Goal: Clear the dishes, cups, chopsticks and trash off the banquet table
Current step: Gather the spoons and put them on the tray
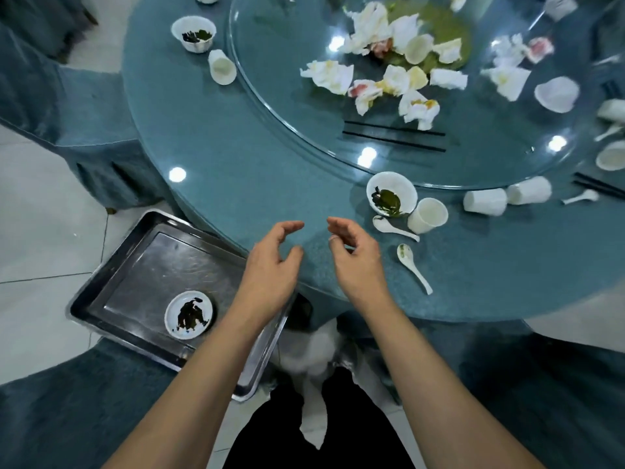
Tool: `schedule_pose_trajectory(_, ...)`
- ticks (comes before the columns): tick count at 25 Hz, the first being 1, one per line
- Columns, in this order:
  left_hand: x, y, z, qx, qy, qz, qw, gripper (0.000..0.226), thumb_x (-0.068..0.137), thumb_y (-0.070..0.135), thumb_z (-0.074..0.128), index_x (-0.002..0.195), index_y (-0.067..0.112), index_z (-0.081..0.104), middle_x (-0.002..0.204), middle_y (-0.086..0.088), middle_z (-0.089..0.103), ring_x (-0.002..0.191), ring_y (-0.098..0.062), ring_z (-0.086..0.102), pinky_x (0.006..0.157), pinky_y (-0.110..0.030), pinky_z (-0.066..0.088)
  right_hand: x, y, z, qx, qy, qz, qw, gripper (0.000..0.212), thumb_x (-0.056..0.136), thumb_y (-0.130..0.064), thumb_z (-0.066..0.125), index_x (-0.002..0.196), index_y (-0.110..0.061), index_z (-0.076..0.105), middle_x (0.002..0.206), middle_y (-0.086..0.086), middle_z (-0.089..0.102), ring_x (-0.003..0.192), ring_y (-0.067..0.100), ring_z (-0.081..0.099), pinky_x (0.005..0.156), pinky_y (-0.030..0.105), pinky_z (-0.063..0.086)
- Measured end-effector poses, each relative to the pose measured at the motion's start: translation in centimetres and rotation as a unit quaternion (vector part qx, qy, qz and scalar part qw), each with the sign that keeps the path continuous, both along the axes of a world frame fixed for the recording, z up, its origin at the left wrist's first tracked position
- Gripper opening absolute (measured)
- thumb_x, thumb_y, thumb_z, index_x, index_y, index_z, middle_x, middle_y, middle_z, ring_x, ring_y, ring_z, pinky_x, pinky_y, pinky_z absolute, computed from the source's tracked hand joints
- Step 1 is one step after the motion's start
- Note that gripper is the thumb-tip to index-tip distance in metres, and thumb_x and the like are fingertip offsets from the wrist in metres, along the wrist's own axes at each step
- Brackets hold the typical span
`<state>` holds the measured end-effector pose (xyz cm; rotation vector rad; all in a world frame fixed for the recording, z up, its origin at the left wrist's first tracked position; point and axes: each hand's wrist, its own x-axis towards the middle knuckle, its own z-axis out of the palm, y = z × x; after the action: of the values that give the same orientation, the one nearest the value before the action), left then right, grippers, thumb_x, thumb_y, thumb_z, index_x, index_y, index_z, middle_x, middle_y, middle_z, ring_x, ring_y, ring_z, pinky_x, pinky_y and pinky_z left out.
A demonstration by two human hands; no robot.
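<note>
My left hand (275, 262) and my right hand (355, 257) hover side by side over the near edge of the round blue table (236, 164), fingers loosely curled and holding nothing. To the right of my right hand stand a white bowl (391, 194) with dark green leftovers, an upright paper cup (427, 215) and two white spoons (394, 227) (414, 267). A pair of black chopsticks (394, 136) lies on the glass turntable (287, 106) among crumpled napkins (389, 66). Left of my arms, a metal tray (135, 265) holds one dirty bowl (188, 314).
Another dirty bowl (193, 33) and a tipped cup (221, 67) sit at the far left of the table. Tipped cups (485, 202), a spoon (580, 197) and more chopsticks (598, 186) lie at the right. Blue-covered chairs (67, 106) stand to the left and around me.
</note>
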<state>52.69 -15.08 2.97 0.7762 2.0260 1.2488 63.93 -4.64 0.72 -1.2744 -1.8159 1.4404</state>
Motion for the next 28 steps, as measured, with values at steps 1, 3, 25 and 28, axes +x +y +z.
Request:
schedule_pose_trajectory(1,0.6,0.7,-0.1,-0.003,0.002,-0.008,1.0,0.038,0.094,0.013,0.055,0.128,0.029,0.062,0.131,0.016,0.062,0.107,0.012,0.054,0.105,-0.036,0.045,0.8,0.6,0.0,-0.006,0.0,-0.008,1.0,0.031,0.097,-0.01,0.058,0.123,-0.022,0.068,0.116,-0.008,0.071,0.107,-0.002,0.064,0.093,0.021,0.051)
schedule_pose_trajectory(3,1.7,2.2,-0.3,-0.006,0.006,-0.019,1.0,0.038,0.095,0.012,0.055,0.128,0.028,0.061,0.132,0.015,0.062,0.121,0.0,0.054,0.108,-0.039,0.044,2.2,1.8,-0.1,-0.012,0.001,-0.018,1.0,0.03,0.097,-0.009,0.057,0.122,-0.023,0.068,0.115,-0.009,0.071,0.107,-0.002,0.064,0.093,0.021,0.051)
schedule_pose_trajectory(25,10.8,14.6,-2.8,-0.085,-0.039,-0.015,0.996,0.034,0.097,0.011,0.052,0.125,0.026,0.062,0.127,0.014,0.063,0.123,-0.011,0.056,0.106,-0.036,0.046,14.2,14.7,-2.1,-0.032,-0.051,-0.05,0.997,0.02,0.095,-0.012,0.063,0.107,-0.024,0.072,0.098,-0.009,0.074,0.093,0.005,0.069,0.092,0.031,0.056)
schedule_pose_trajectory(28,11.1,14.4,-3.8,-0.096,-0.06,-0.014,0.994,0.034,0.096,0.007,0.053,0.124,0.021,0.064,0.125,0.01,0.066,0.117,-0.012,0.06,0.104,-0.034,0.048,15.1,13.7,-3.7,-0.036,-0.139,-0.047,0.989,0.011,0.091,-0.02,0.068,0.101,-0.022,0.074,0.09,-0.011,0.073,0.086,0.007,0.068,0.088,0.037,0.057)
